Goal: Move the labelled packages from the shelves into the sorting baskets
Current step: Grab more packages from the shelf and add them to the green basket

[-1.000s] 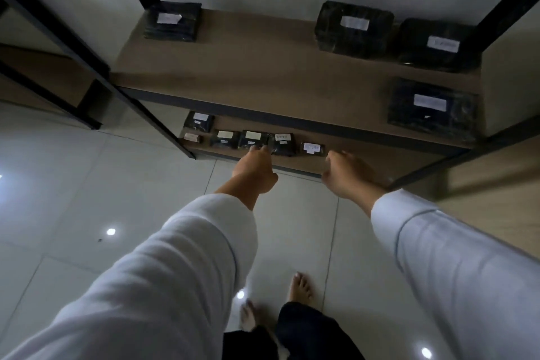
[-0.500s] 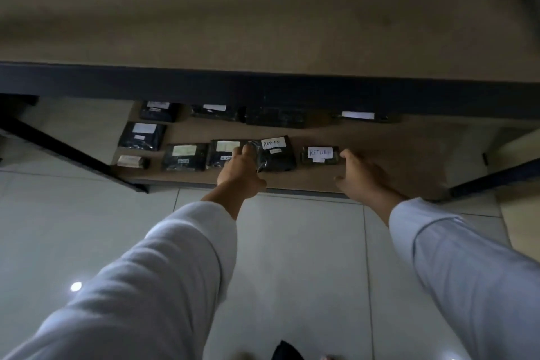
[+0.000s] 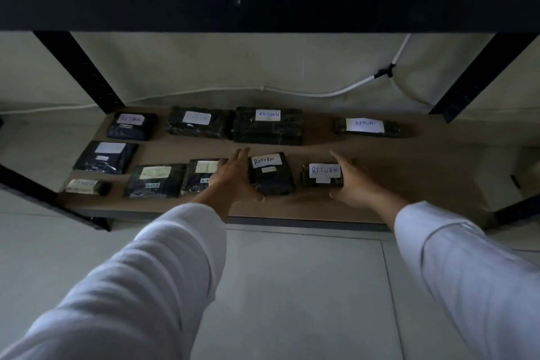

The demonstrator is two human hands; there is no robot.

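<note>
Fingers (image 3: 240, 155) of the left hand (image 3: 230, 177) lie straight against the black plastic-wrapped package labelled RETURN (image 3: 271, 174), thumb at its near corner; nothing is lifted. At three o'clock, the right hand (image 3: 355, 184) cups the smaller dark RETURN parcel (image 3: 321, 175), fingers spread along its side. Nine other labelled packs sit on the brown wooden shelf (image 3: 409, 172); no basket shows, so most work remains.

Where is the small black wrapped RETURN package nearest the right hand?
Head view: the small black wrapped RETURN package lies front-right on the bottom shelf, touching the right hand.
</note>
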